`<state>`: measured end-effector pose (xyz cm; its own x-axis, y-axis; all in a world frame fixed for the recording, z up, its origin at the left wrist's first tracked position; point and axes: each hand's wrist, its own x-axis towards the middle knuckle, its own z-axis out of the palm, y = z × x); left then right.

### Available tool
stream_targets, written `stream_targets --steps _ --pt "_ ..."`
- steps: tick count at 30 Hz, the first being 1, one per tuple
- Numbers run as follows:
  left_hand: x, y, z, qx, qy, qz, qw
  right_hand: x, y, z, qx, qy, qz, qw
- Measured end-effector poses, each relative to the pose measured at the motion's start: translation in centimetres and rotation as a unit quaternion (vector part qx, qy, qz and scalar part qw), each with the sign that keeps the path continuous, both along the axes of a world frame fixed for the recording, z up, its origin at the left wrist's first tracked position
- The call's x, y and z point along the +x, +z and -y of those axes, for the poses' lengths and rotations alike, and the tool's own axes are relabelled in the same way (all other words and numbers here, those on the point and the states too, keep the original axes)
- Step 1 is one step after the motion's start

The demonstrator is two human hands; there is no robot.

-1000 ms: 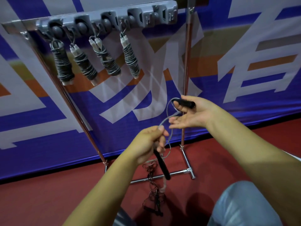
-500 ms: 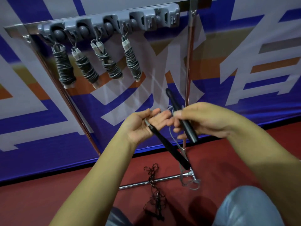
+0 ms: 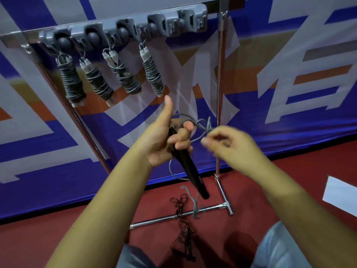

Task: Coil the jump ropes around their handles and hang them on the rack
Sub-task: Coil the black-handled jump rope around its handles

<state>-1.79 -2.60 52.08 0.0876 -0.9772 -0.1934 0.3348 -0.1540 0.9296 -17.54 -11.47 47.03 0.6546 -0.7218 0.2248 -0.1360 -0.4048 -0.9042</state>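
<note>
Up on the rack (image 3: 123, 26), four coiled ropes (image 3: 72, 82) hang side by side from the grey hook strip, and the hooks toward the right end look free. Down in front of it, the left hand (image 3: 164, 140) has its fingers curled round a pair of black handles (image 3: 185, 163), thumb sticking straight up, with the handles angled down and to the right, their far ends pointing at the floor. From the top of that fist a grey cord (image 3: 193, 120) loops out to the right and meets the right hand (image 3: 229, 146), which is motion-blurred; its fingertips seem to pinch the cord just beside the left fist, though the blur leaves me unable to say how firmly. More of the cord drops in a slack loop below the handles and trails down near the rack's chrome foot bar (image 3: 179, 214).

By my reading this is the very start of the coiling step: handles gathered together, no turns laid on them yet. What comes next, I'd judge, asks the right hand to carry the cord round the handles again and again, keeping it taut so the turns sit snug, while the left holds steady. One more rope, a dark tangle (image 3: 183, 229), lies on the red floor near the person's knees, not yet picked up.
</note>
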Motion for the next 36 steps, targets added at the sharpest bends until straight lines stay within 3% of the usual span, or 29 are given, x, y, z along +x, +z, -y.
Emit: stream_targets --steps 2,4,9,12,15,18,22,28,36 --pt "0.5 0.8 -0.3 0.002 -0.031 0.095 0.995 0.1 -0.3 1.6 -0.027 -0.069 0.022 0.997" --pt "1.1 1.4 -0.4 -0.003 -0.059 0.149 0.987 0.5 -0.5 2.5 -0.015 -0.025 -0.013 0.999" --pt "2.7 1.8 -0.7 -0.004 -0.054 0.13 0.99 1.0 0.1 2.8 0.096 0.062 0.069 0.991" --pt "3.1 1.6 -0.9 0.006 -0.023 0.143 0.989 0.9 1.2 2.3 0.186 0.136 0.103 0.968" --pt "3.1 1.3 -0.8 0.03 0.004 0.18 0.983 1.0 1.9 1.9 0.197 0.133 0.109 0.965" --pt "3.2 0.4 -0.4 0.054 0.083 0.253 0.962 0.9 2.5 1.8 0.177 0.125 0.127 0.968" --pt "3.2 -0.8 -0.2 0.027 0.138 0.399 0.906 0.8 3.4 1.2 0.177 0.14 0.143 0.964" --pt "1.5 -0.5 -0.9 -0.067 0.003 0.354 0.933 0.9 4.2 0.6 0.131 0.154 0.144 0.969" --pt "0.4 -0.8 0.2 -0.087 0.088 0.299 0.946 0.4 4.3 1.9 0.077 0.09 0.118 0.986"
